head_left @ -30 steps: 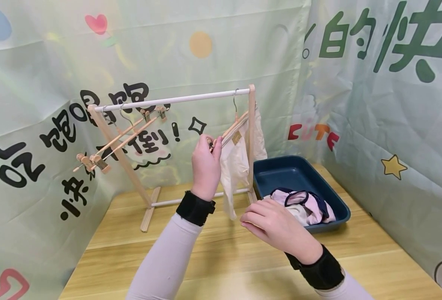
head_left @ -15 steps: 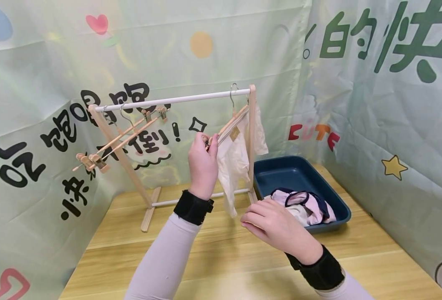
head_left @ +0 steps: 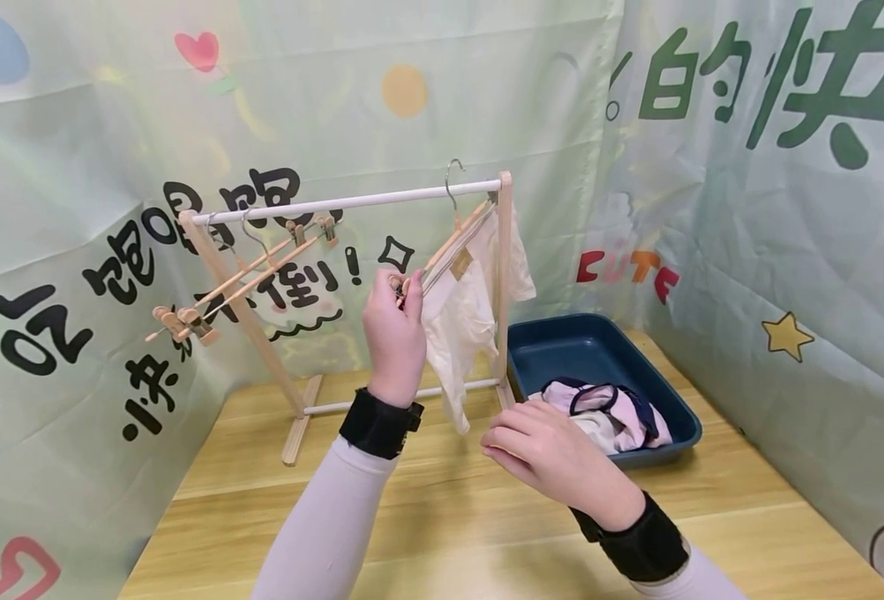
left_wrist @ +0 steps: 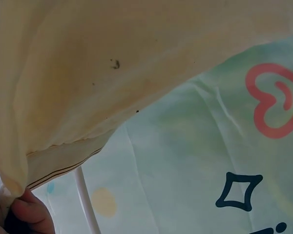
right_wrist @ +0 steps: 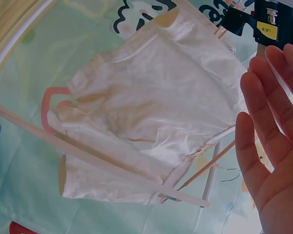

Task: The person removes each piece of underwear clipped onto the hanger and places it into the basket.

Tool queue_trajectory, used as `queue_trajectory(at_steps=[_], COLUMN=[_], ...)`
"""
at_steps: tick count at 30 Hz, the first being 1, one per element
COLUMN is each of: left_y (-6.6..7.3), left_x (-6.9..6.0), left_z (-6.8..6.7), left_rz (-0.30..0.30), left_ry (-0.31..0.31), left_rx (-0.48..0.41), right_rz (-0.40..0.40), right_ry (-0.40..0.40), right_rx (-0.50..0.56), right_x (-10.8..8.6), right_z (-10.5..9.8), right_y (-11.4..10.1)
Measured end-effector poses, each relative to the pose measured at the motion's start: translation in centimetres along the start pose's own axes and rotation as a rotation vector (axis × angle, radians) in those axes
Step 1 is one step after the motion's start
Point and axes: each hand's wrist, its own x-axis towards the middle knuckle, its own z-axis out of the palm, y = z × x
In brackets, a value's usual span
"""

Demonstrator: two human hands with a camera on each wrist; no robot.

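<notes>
My left hand (head_left: 395, 342) grips the near end of a wooden clip hanger (head_left: 445, 247), where a clip shows between the fingers. Cream shorts (head_left: 456, 321) hang from this hanger by the waistband. The hanger's metal hook (head_left: 452, 185) is at the rack's white rail; whether it rests on it, I cannot tell. In the left wrist view, a thumb (left_wrist: 33, 212) pinches the corner of the cloth. My right hand (head_left: 542, 446) holds nothing, hovering before the blue basin; its fingers (right_wrist: 271, 105) look relaxed in the right wrist view.
The small wooden rack (head_left: 352, 201) carries two bare clip hangers (head_left: 262, 265) on its left. Its right post (head_left: 503, 283) crosses in front of part of the shorts. A blue basin (head_left: 546, 333) holds a pink and navy garment (head_left: 621, 414) and white cloth.
My left hand has shifted left, drawing the hanger and shorts along with it. The hook has moved left along the rail and slightly up. My right hand has stayed still.
</notes>
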Motion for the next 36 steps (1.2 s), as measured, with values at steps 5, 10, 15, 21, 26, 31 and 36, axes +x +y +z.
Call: queue_trajectory(at_steps=[5,10,15,21,26,31,36], left_y=[-0.1,0.0,-0.1,-0.3,-0.5,-0.7,-1.4], left_x=[-0.2,-0.3,-0.6,-1.3,-2.0,-2.7,-3.3], left_z=[-0.6,-1.3,-2.0,-2.7,-3.0,-3.1,-3.0], left_rz=[0.029,0.048,0.025,0.016,0.014,0.029,0.046], left_ry=[0.038,0.056,0.059,0.08,0.099,0.118,0.121], left_rx=[-0.004,-0.024,-0.032,-0.028,-0.029,-0.032,-0.043], right_rz=[-0.01,-0.022,-0.032,-0.014,-0.013,-0.016,-0.026], right_ry=[0.014,0.031,0.035,0.008,0.008,0.008,0.026], right_rx=[-0.003,0.002,0.009,0.009,0.008,0.007,0.008], right_x=[0.0,0.1,0.1,0.0,-0.1,0.0,0.0], right_z=[0.1,0.1,0.1,0.2,0.2,0.1,0.2], right_y=[0.0,0.0,0.0,0.0,0.0,0.1,0.1])
